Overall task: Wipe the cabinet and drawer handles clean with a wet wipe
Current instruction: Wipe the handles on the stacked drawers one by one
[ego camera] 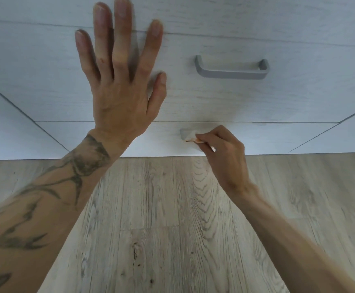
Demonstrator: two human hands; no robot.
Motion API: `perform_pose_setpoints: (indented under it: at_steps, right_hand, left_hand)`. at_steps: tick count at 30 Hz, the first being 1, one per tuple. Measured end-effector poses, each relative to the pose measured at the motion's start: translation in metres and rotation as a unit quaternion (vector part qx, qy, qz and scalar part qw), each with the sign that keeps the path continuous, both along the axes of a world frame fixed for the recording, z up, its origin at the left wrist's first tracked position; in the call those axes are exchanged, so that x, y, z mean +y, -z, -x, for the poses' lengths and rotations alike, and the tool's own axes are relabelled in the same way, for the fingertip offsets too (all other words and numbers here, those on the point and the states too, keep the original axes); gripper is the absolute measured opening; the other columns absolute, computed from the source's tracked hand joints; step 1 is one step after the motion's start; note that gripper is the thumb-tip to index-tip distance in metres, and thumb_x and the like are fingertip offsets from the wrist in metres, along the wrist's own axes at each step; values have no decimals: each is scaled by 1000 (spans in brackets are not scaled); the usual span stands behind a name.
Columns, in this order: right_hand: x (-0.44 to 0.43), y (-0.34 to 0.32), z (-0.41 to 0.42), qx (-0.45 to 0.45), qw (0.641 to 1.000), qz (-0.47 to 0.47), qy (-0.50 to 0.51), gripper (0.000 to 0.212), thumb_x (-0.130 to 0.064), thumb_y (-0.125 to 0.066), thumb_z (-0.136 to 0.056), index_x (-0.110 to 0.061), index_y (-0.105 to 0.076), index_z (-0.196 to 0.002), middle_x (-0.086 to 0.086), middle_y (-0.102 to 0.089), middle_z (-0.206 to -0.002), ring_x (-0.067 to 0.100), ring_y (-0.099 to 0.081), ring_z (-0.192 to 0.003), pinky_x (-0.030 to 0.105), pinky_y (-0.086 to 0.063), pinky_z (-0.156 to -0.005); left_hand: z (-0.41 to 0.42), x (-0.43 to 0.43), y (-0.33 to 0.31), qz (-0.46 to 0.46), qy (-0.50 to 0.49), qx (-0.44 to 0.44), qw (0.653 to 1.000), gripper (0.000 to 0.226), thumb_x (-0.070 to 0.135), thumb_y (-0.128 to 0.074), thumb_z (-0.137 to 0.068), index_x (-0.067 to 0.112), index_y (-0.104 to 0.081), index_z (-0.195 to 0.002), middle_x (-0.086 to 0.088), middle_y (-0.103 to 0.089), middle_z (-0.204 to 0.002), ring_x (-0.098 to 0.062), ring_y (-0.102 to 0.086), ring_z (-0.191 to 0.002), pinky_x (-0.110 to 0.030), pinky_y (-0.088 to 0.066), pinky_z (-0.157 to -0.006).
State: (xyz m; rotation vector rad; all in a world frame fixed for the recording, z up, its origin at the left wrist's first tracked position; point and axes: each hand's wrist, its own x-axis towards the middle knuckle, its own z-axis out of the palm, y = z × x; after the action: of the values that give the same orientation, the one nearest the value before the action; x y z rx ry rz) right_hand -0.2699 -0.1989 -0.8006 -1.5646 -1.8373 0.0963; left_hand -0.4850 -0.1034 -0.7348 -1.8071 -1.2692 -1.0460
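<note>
A view looking down a pale wood-grain cabinet to the floor; at the left, a tattooed forearm (45, 197) reaches up to the left hand (119, 81), which lies flat against the upper drawer front (267, 100), fingers straight and spread, gripping nothing; right of centre, low on the bottom drawer front (151, 140), a white wet wipe (188, 134) is bunched over the bottom drawer handle, which is almost wholly covered; the right hand (223, 153) pinches the wipe there, fingers curled round it, wrist angled down to the right; above it, the grey bar-shaped upper drawer handle (231, 69) stands bare, well apart from both hands; below the cabinet lies light wood-look flooring (161, 229).
</note>
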Motion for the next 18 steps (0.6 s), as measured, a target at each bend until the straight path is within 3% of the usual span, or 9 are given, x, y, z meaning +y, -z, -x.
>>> perform_pose_setpoints:
  at_steps: [4, 7, 11, 14, 18]
  right_hand:
    - [-13, -9, -16, 103, 991, 18, 82, 6, -15, -77, -95, -14, -80, -101, -4, -68, -92, 9, -61, -76, 11, -44, -67]
    - [-17, -19, -14, 235, 966, 46, 97, 12, -13, -72, -99, -21, -77, -106, -6, -70, -100, 4, -66, -86, 9, -47, -75]
    - [-17, -26, 6, 294, 952, 70, 50, 18, -6, -70, -99, -17, -75, -113, 1, -71, -112, 4, -69, -91, 10, -51, -79]
    - [-14, -18, 17, 246, 967, 58, 36, 22, -2, -68, -98, -20, -75, -110, -3, -68, -110, 6, -68, -91, 12, -52, -77]
    - [-10, -6, 18, 78, 995, 1, 66, 24, -2, -69, -95, -18, -78, -110, -7, -65, -104, 12, -58, -96, 5, -41, -80]
  left_hand:
    - [0, -1, 0, 4, 2, -2, 1000, 58, 38, -55, -104, 13, -35, -152, -40, -48, -144, -55, -34, -135, -71, -27, -114]
    - [0, -1, -1, 3, 1, -3, 1000, 60, 37, -57, -102, 14, -34, -153, -39, -49, -144, -55, -35, -136, -70, -27, -114]
    - [0, -2, -1, 4, 6, -3, 1000, 58, 37, -56, -103, 13, -35, -153, -39, -48, -144, -56, -36, -135, -71, -27, -114]
    - [0, -2, -1, 5, 6, -2, 1000, 58, 37, -56, -103, 14, -35, -152, -39, -48, -144, -56, -34, -136, -71, -27, -114]
    - [0, -2, -2, 6, 8, -5, 1000, 58, 36, -56, -103, 14, -35, -152, -39, -49, -144, -53, -31, -136, -71, -27, -114]
